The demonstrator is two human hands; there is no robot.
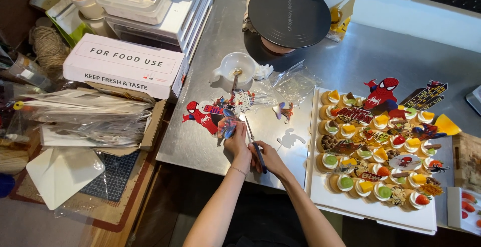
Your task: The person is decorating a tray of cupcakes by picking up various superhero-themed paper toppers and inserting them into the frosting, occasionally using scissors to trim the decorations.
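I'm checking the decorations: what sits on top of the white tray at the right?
On the white tray sit rows of small cream-topped tarts with fruit pieces, and red-and-blue paper cutout toppers stuck among them. The tray surface under the tarts is covered.

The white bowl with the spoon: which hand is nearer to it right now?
Left. The left hand is below the white bowl, pinching a paper cutout. The right hand sits lower and further right, holding scissors that point up toward the cutout.
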